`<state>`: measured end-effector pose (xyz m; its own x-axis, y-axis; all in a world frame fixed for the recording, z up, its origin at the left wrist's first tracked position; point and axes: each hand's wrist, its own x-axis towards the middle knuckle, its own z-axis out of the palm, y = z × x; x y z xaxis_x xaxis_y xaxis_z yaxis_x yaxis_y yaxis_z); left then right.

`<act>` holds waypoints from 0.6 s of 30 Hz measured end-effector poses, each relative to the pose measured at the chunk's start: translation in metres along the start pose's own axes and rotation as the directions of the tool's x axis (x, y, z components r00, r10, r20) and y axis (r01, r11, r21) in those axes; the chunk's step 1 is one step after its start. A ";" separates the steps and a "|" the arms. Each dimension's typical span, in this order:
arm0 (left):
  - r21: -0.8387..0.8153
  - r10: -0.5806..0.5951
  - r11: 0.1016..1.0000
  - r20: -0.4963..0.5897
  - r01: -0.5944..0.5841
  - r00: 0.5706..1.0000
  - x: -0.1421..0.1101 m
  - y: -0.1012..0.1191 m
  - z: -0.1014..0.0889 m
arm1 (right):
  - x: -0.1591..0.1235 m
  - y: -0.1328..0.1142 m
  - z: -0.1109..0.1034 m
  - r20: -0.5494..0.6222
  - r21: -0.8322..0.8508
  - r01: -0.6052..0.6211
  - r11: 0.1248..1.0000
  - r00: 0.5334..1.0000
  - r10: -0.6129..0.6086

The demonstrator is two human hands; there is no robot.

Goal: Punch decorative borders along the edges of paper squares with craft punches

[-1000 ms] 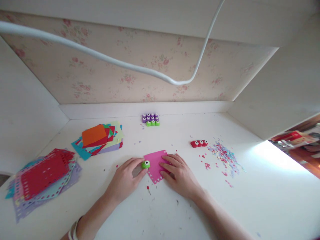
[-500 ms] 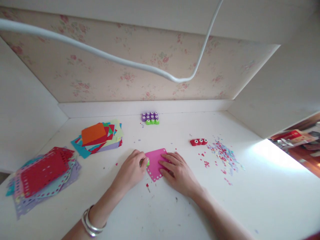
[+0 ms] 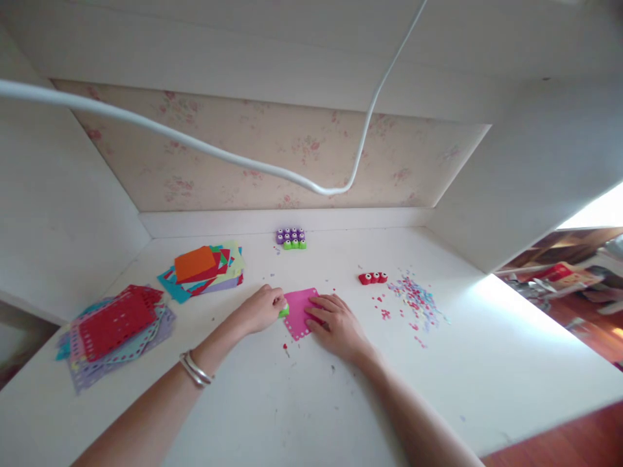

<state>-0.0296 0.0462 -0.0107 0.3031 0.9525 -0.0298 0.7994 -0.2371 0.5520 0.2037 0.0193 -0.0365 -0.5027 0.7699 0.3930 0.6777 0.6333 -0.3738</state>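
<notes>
A sheet of pink paper (image 3: 298, 310) lies on the white table with small punched holes along its left and near edges. My left hand (image 3: 264, 309), bracelets on its wrist, is closed around a green craft punch (image 3: 283, 312) at the paper's left edge; most of the punch is hidden by the fingers. Lying flat on the right part of the sheet is my right hand (image 3: 338, 326), fingers outstretched and pressing the paper to the table.
Further back stand purple and green punches (image 3: 291, 238). Red punches (image 3: 373, 278) sit on the right by scattered confetti (image 3: 416, 298). On the left are a stack of plain coloured papers (image 3: 195, 264) and a pile of punched sheets (image 3: 119, 324). A white cable (image 3: 233, 157) hangs across above.
My view has tilted up, so more of the shelf and floor shows. The left hand's thumb and fingers have shifted on the green punch. My right hand still rests on the paper.
</notes>
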 end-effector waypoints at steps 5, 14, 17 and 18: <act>0.031 -0.063 0.997 -0.044 0.065 0.997 -0.022 -0.021 -0.015 | 0.002 0.001 -0.004 0.001 0.029 0.019 0.999 1.000 -0.019; 0.066 -0.130 0.988 -0.120 0.139 0.984 -0.052 -0.040 -0.024 | 0.003 0.004 -0.007 0.016 0.108 0.030 0.994 0.999 -0.032; 0.069 -0.097 0.992 -0.116 0.105 0.989 -0.048 -0.034 -0.024 | 0.003 0.006 -0.008 -0.005 0.157 0.030 0.987 1.000 -0.029; 0.066 -0.081 0.994 -0.115 0.089 0.990 -0.045 -0.030 -0.025 | 0.002 0.007 -0.008 -0.026 0.179 0.029 0.983 0.999 -0.024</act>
<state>-0.0804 0.0150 -0.0057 0.1761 0.9841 0.0216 0.8558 -0.1639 0.4906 0.2115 0.0247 -0.0310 -0.5049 0.7520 0.4238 0.5560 0.6589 -0.5066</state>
